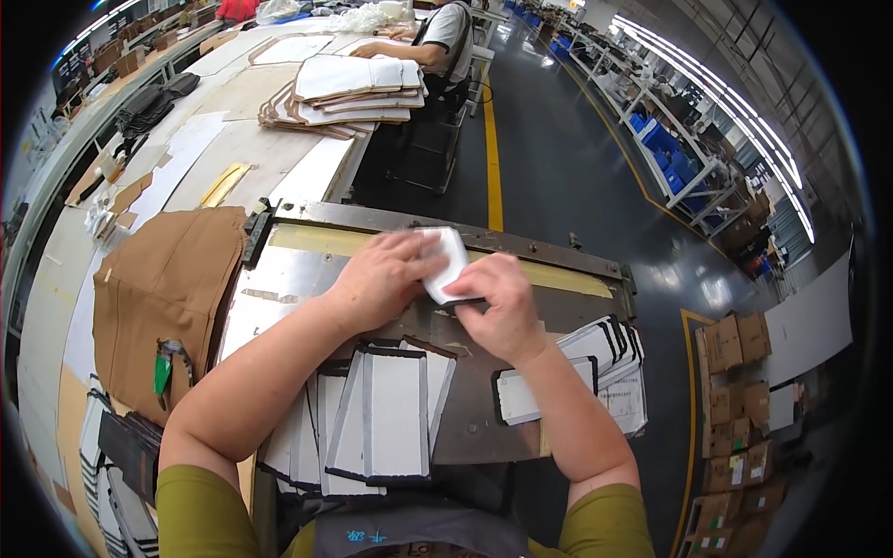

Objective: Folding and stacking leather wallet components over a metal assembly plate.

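Both of my hands hold one small white rectangular piece with a dark edge above a metal work plate. My left hand presses on its left side, fingers curled over it. My right hand grips its lower right edge. Below my forearms lie several white panels with black borders, overlapping one another. More of the same pieces fan out to the right of my right wrist.
Folded brown fabric lies left of the plate, with green-handled scissors on it. Stacks of white and brown cut sheets sit farther up the long table, where another person works. Cardboard boxes stand on the floor at right.
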Action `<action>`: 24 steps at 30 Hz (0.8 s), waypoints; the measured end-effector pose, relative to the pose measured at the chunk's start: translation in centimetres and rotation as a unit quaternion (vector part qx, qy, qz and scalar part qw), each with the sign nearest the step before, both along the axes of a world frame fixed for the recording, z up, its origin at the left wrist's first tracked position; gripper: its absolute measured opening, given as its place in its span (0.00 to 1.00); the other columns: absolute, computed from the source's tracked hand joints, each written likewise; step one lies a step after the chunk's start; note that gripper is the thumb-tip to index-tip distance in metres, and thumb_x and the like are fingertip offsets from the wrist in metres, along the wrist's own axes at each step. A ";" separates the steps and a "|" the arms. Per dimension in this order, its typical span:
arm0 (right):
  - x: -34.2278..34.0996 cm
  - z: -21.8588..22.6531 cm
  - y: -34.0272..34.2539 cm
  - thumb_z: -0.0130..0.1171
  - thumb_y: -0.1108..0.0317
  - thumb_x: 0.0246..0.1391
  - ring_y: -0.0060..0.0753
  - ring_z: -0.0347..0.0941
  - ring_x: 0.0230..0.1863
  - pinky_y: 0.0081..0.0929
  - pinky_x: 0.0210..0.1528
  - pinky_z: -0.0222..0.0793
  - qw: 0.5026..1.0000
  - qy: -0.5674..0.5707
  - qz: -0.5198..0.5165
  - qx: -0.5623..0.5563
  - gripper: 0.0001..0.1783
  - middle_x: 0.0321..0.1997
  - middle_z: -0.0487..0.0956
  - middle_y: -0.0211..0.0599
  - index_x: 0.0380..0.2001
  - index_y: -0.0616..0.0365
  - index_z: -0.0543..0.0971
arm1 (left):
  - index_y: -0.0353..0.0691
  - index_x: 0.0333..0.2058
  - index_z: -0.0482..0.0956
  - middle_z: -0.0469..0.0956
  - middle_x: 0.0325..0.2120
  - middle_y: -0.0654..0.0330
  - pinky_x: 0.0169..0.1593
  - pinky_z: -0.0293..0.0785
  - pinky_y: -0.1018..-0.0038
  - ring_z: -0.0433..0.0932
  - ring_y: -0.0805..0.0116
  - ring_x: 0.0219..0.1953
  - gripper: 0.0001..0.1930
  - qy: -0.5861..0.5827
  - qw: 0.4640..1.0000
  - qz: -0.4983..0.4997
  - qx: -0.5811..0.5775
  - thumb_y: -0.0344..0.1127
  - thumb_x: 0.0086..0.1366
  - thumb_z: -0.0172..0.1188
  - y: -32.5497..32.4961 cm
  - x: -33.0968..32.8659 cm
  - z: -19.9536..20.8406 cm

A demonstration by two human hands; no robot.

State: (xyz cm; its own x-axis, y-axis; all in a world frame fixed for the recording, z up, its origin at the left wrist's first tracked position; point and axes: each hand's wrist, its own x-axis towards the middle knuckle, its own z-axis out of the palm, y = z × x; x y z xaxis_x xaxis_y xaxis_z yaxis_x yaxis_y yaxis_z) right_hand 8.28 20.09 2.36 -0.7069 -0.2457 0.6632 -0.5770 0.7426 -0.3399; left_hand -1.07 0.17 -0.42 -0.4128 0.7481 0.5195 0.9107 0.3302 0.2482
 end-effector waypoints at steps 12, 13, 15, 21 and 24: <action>-0.3 -1.0 2.2 0.71 0.68 0.47 0.47 0.60 0.72 0.41 0.71 0.57 0.969 -0.235 0.061 0.052 0.33 0.67 0.70 0.48 0.59 0.60 0.75 | 0.54 0.48 0.85 0.74 0.60 0.57 0.66 0.65 0.62 0.68 0.53 0.64 0.19 -0.160 0.985 -0.057 -0.036 0.25 0.61 0.61 -0.6 -0.8 -0.6; -0.3 -1.0 2.2 0.71 0.68 0.47 0.47 0.60 0.72 0.41 0.71 0.57 0.968 -0.237 0.062 0.051 0.33 0.67 0.70 0.48 0.59 0.60 0.75 | 0.55 0.47 0.86 0.74 0.59 0.58 0.66 0.65 0.62 0.68 0.53 0.64 0.17 -0.164 0.983 -0.072 -0.039 0.27 0.62 0.62 -0.7 -0.9 -0.6; -0.5 -1.1 2.3 0.69 0.68 0.50 0.48 0.62 0.71 0.42 0.71 0.56 0.973 -0.215 0.055 0.060 0.30 0.66 0.71 0.49 0.58 0.60 0.75 | 0.55 0.47 0.86 0.74 0.59 0.57 0.66 0.65 0.62 0.69 0.53 0.63 0.17 -0.175 0.982 -0.065 -0.031 0.27 0.62 0.62 -0.8 -0.8 -0.4; -1.3 -2.8 1.9 0.65 0.73 0.47 0.43 0.66 0.68 0.44 0.71 0.57 0.984 -0.140 0.006 0.108 0.27 0.62 0.75 0.45 0.54 0.60 0.78 | 0.49 0.48 0.85 0.76 0.57 0.53 0.64 0.67 0.62 0.73 0.51 0.59 0.20 -0.156 0.985 -0.077 0.019 0.23 0.58 0.62 -0.4 -0.9 -1.1; -1.4 -2.7 1.7 0.63 0.74 0.47 0.41 0.66 0.68 0.45 0.72 0.57 0.981 -0.142 -0.001 0.133 0.27 0.63 0.75 0.45 0.54 0.60 0.78 | 0.43 0.49 0.84 0.77 0.53 0.51 0.61 0.70 0.62 0.74 0.50 0.56 0.22 -0.114 0.992 -0.043 0.009 0.20 0.55 0.62 -0.2 -0.2 -0.5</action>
